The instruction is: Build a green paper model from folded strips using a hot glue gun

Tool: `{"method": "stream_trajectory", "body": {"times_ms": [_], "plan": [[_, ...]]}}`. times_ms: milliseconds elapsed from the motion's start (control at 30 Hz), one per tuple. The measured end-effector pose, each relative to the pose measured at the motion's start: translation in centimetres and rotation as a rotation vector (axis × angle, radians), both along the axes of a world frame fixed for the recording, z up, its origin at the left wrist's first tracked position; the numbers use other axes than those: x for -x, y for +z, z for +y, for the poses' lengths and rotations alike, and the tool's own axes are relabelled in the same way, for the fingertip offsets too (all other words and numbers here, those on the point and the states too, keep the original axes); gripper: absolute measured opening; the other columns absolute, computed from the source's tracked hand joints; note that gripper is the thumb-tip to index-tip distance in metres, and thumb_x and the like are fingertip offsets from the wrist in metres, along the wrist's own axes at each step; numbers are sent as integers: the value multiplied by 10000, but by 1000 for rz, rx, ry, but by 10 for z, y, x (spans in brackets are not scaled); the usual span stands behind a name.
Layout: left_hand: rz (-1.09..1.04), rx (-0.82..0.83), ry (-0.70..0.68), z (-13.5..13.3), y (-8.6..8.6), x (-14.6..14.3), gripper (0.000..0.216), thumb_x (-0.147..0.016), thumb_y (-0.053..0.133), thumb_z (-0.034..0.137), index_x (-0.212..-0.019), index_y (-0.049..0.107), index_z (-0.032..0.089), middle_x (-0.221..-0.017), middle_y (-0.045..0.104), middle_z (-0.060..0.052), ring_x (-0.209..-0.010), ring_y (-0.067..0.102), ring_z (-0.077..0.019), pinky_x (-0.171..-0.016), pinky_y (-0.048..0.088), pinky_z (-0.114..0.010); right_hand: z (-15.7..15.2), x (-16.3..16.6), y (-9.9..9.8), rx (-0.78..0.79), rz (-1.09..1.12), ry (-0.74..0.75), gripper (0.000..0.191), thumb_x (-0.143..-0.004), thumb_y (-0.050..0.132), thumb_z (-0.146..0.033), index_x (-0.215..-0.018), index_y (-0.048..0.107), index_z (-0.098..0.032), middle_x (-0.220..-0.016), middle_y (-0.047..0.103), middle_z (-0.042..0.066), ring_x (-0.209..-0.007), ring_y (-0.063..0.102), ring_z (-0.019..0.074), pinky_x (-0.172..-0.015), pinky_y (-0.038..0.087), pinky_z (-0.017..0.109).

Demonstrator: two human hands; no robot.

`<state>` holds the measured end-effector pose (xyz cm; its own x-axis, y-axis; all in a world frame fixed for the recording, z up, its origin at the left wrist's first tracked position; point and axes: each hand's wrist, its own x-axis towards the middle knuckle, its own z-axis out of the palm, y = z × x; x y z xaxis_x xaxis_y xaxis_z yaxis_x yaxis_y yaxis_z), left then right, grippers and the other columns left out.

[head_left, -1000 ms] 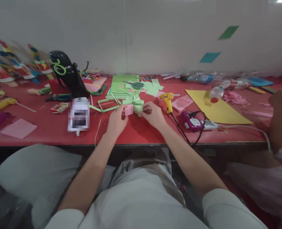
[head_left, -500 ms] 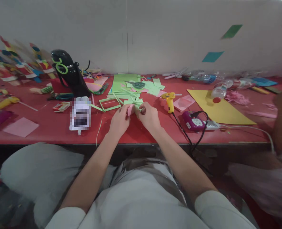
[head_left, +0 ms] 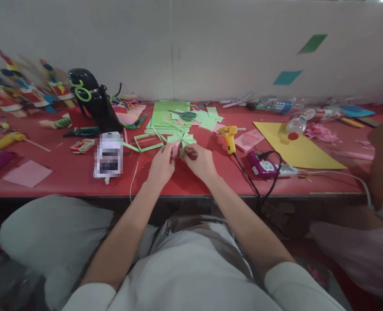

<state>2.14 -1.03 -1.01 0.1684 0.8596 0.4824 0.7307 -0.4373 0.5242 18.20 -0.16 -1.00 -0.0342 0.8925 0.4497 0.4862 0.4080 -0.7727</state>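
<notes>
My left hand (head_left: pixel 161 164) and my right hand (head_left: pixel 200 161) meet over the red table (head_left: pixel 64 179), both pinched on a small pink paper piece (head_left: pixel 175 149). Just behind my fingers lies a light green folded paper fan-like shape (head_left: pixel 182 138). A green paper frame (head_left: pixel 147 141) of strips rests to its left. Behind it sits a stack of green paper sheets (head_left: pixel 165 113) with grey scissors (head_left: pixel 185 115) on top.
A yellow glue gun (head_left: pixel 228 137) stands right of my hands, its black cord running to a purple power strip (head_left: pixel 262 164). A yellow sheet (head_left: pixel 296 147), plastic bottles (head_left: pixel 295 125), a black flask (head_left: pixel 92 101) and a pink square (head_left: pixel 27 173) lie about. Another person sits at the right edge.
My hands have drawn closer together around the pink paper piece, which now shows less between my fingers. The green fan shape now shows more fully behind my fingers.
</notes>
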Motion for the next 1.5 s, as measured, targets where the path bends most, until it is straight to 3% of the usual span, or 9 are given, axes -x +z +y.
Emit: {"method": "stream_trajectory", "body": {"times_ms": [400, 767, 1000, 1267, 1500], "plan": [[30, -14, 30, -1, 1, -1, 489, -780, 514, -17, -1201, 529, 230, -1102, 654, -86, -1003, 648, -261, -821, 534, -354, 2, 8, -2, -38, -13, -39, 103, -828, 647, -300, -891, 631, -220, -806, 733, 51, -785, 727, 202, -734, 566, 312], [9, -19, -7, -3, 4, -3, 538, -784, 456, -31, -1249, 530, 228, -1198, 655, -86, -1098, 635, -258, -935, 535, -396, -4, 13, 3, -84, -32, -9, 72, -790, 633, -216, -860, 618, -223, -752, 707, 8, -686, 673, 162, -690, 529, 276], [36, 4, -72, -4, 3, -5, 641, -753, 517, -28, -1346, 503, 216, -1326, 622, -97, -1222, 602, -266, -1008, 523, -396, -2, 12, 1, -39, -24, 32, 104, -821, 616, -191, -921, 632, -216, -846, 745, 42, -786, 724, 190, -753, 562, 303], [-179, 5, -142, -1, 1, -3, 529, -790, 559, 29, -1284, 545, 218, -1190, 698, -67, -1044, 694, -193, -971, 553, -345, -2, 9, 0, -22, 4, 58, 151, -855, 553, -158, -954, 649, -218, -908, 759, 52, -872, 738, 194, -821, 572, 318], [-243, 23, -156, 0, 0, -2, 458, -838, 566, 64, -1267, 545, 224, -1138, 722, -53, -1057, 703, -171, -979, 552, -324, -1, 10, 0, -27, 18, 53, 135, -866, 557, -156, -947, 652, -208, -928, 762, 67, -885, 741, 199, -810, 573, 314]]}}
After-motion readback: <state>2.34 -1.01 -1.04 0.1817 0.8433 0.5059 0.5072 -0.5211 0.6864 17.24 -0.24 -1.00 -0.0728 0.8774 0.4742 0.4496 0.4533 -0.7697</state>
